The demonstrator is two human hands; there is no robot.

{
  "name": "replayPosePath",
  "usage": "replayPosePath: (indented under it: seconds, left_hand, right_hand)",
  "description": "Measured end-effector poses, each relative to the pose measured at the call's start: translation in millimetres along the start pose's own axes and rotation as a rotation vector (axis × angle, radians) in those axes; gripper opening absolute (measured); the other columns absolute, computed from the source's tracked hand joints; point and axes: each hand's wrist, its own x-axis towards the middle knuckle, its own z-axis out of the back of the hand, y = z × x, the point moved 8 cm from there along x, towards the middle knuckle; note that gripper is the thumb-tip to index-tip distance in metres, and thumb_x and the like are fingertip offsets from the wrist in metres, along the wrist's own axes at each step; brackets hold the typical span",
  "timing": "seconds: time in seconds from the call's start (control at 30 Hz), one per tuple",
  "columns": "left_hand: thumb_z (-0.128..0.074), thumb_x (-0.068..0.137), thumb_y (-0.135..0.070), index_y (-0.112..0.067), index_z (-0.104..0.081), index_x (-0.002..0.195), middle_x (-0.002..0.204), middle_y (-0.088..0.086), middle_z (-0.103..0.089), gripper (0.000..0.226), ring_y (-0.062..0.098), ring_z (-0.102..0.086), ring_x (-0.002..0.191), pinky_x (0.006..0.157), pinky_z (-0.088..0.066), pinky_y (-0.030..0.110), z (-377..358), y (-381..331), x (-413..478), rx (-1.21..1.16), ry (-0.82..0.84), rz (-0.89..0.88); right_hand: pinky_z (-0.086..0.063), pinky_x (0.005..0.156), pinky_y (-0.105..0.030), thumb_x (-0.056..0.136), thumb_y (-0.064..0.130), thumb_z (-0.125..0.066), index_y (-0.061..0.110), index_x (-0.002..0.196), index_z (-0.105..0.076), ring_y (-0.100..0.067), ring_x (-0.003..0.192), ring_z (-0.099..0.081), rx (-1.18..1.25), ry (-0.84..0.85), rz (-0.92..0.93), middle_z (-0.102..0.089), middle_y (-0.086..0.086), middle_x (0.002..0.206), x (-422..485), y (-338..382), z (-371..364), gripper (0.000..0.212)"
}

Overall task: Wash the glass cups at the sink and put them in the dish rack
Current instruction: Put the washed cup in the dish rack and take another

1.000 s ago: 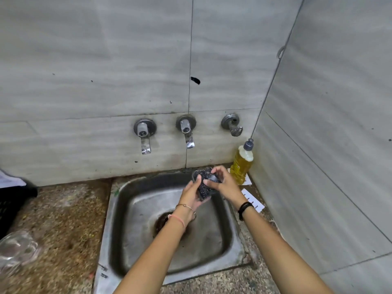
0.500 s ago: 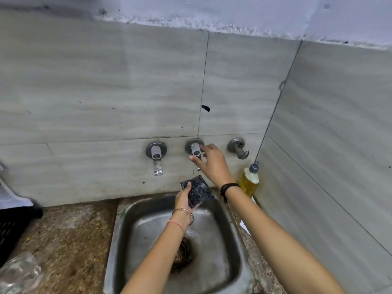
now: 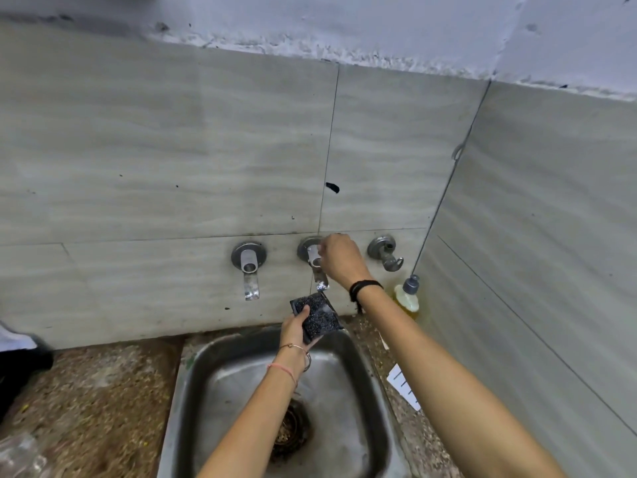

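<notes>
My left hand (image 3: 295, 328) grips a dark speckled scrub pad (image 3: 319, 317) and holds it up over the back rim of the steel sink (image 3: 193, 377), just under the spout of the middle tap (image 3: 314, 260). My right hand (image 3: 339, 258) is up at the wall with its fingers curled round that tap's handle. A clear glass cup (image 3: 19, 455) lies on the stone counter at the bottom left corner, partly cut off by the frame.
A second tap (image 3: 249, 267) is to the left and a wall valve (image 3: 385, 251) to the right. A bottle of yellow dish soap (image 3: 407, 298) stands in the corner. A white paper (image 3: 403, 386) lies right of the sink. A black crate edge (image 3: 20, 370) shows at far left.
My right hand left the scrub pad, rose to the middle tap and closed round its handle. My left hand lifted the pad toward the spout. The view tilted upward.
</notes>
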Motion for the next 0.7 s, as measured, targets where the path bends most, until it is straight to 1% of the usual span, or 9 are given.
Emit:
replayPosePath:
  seconds: [0.07,0.13,0.17,0.27,0.33,0.43,0.5,0.57,0.7]
  left_hand:
    - [-0.053,0.094,-0.011,-0.006,-0.054,0.1,0.088,0.013,-0.061,0.008,0.025,-0.058,0.079,0.07,-0.049,0.04,0,-1,-1,0.019,0.01,0.004]
    - [-0.053,0.095,-0.01,-0.008,-0.054,0.093,0.087,0.012,-0.061,0.003,0.024,-0.058,0.078,0.069,-0.049,0.039,0,-3,-1,0.034,0.018,-0.004]
    - [-0.052,0.095,-0.01,-0.009,-0.054,0.092,0.086,0.012,-0.061,0.004,0.024,-0.057,0.078,0.069,-0.048,0.039,0,-3,0,0.038,0.017,-0.006]
    - [-0.051,0.095,-0.01,-0.009,-0.054,0.09,0.085,0.012,-0.06,0.006,0.024,-0.057,0.077,0.068,-0.048,0.038,0,-5,-1,0.044,0.012,-0.009]
    - [-0.052,0.095,-0.01,-0.01,-0.055,0.088,0.085,0.012,-0.06,0.008,0.024,-0.057,0.077,0.068,-0.048,0.038,1,-6,-1,0.048,0.01,-0.004]
    - [-0.054,0.094,-0.011,-0.009,-0.054,0.087,0.086,0.012,-0.061,0.007,0.023,-0.058,0.078,0.066,-0.051,0.039,6,-5,0,0.066,-0.001,0.017]
    - [-0.054,0.094,-0.01,-0.008,-0.054,0.087,0.086,0.013,-0.061,0.007,0.024,-0.058,0.077,0.056,-0.055,0.034,8,-5,-2,0.067,-0.002,0.031]
    - [-0.053,0.094,-0.009,-0.006,-0.053,0.088,0.085,0.013,-0.061,0.007,0.024,-0.058,0.076,0.048,-0.055,0.03,7,-7,-4,0.064,0.004,0.037]
    - [-0.056,0.093,-0.01,-0.006,-0.053,0.086,0.086,0.014,-0.06,0.008,0.024,-0.058,0.077,0.064,-0.052,0.039,6,-7,-7,0.094,0.011,0.047]
  right_hand:
    - [-0.044,0.066,-0.03,0.098,0.024,-0.052,0.003,0.08,-0.065,-0.027,0.077,-0.061,0.034,0.075,0.01,-0.066,-0.014,0.083,3,-5,5,0.03]
    - [-0.034,0.055,-0.025,0.096,0.04,-0.052,0.01,0.064,-0.054,-0.019,0.06,-0.052,-0.01,0.132,0.053,-0.052,-0.005,0.064,2,3,8,0.044]
    - [-0.034,0.056,-0.023,0.094,0.044,-0.054,0.013,0.067,-0.057,-0.017,0.063,-0.054,-0.074,0.154,0.079,-0.052,-0.003,0.065,1,9,7,0.041]
    - [-0.037,0.07,-0.025,0.092,0.032,-0.06,0.013,0.092,-0.064,-0.025,0.089,-0.059,-0.222,0.161,0.14,-0.061,-0.012,0.101,3,23,0,0.019]
    - [-0.038,0.068,-0.023,0.092,0.022,-0.06,0.013,0.089,-0.063,-0.026,0.087,-0.057,-0.263,0.179,0.156,-0.057,-0.012,0.097,7,25,1,0.01]
    - [-0.037,0.058,-0.019,0.091,0.011,-0.057,0.009,0.074,-0.056,-0.02,0.075,-0.052,-0.333,0.222,0.188,-0.047,-0.005,0.081,11,23,2,0.018]
    - [-0.04,0.067,-0.026,0.092,0.005,-0.053,0.005,0.091,-0.063,-0.023,0.087,-0.054,-0.373,0.218,0.232,-0.054,-0.01,0.091,14,20,3,0.01]
    - [-0.045,0.073,-0.03,0.091,-0.001,-0.049,0.003,0.102,-0.065,-0.027,0.093,-0.058,-0.378,0.208,0.282,-0.061,-0.014,0.102,18,19,4,0.02]
    - [-0.047,0.074,-0.036,0.087,-0.003,-0.055,0.0,0.1,-0.067,-0.033,0.092,-0.061,-0.354,0.255,0.366,-0.066,-0.017,0.099,22,20,7,0.018]
